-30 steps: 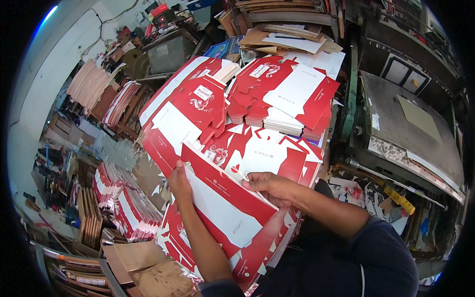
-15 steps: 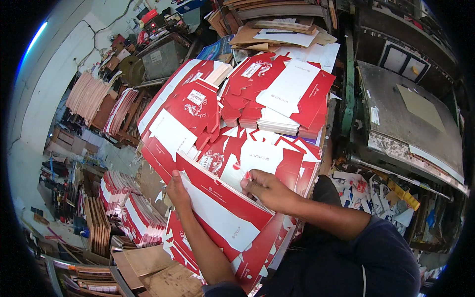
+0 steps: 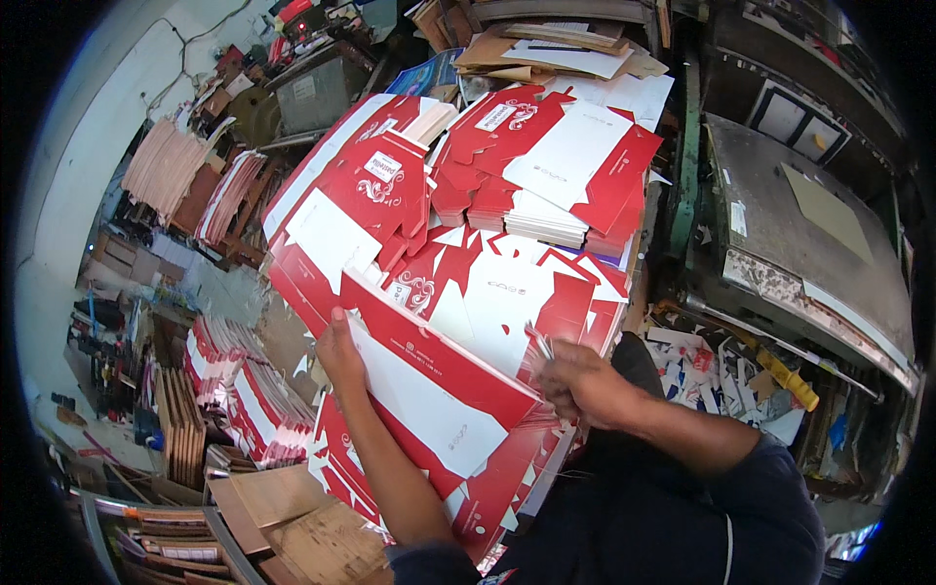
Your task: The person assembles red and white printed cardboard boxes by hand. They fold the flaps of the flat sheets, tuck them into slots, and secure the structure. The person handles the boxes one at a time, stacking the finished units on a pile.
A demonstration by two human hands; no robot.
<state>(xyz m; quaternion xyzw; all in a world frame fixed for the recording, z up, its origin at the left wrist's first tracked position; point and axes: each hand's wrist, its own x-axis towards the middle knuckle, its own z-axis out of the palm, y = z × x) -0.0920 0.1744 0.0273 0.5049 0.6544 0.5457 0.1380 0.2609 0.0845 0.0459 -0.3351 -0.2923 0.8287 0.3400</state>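
Note:
My left hand (image 3: 341,356) grips the left edge of a stack of red-and-white printed card sheets (image 3: 429,395), its thumb up along the edge. The stack is tilted up on its long side, leaning over more printed card. At its right end is my right hand (image 3: 583,386), smeared by motion, with fingers closed around thin whitish and reddish card scraps (image 3: 539,341). Beyond the tilted stack lie flat red-and-white card sheets (image 3: 561,302) with loose white and red offcuts on them.
Cut stacks of red box blanks (image 3: 556,219) stand at the back of the pile. A metal-topped machine (image 3: 780,205) is at the right, above a heap of paper scraps (image 3: 697,375). More card stacks (image 3: 258,390) stand at the left. Brown boards (image 3: 312,531) lie at lower left.
My right hand has moved right and slightly down, from over the stack's upper edge to its right end, scraps in its fingers. My left hand keeps its hold on the stack.

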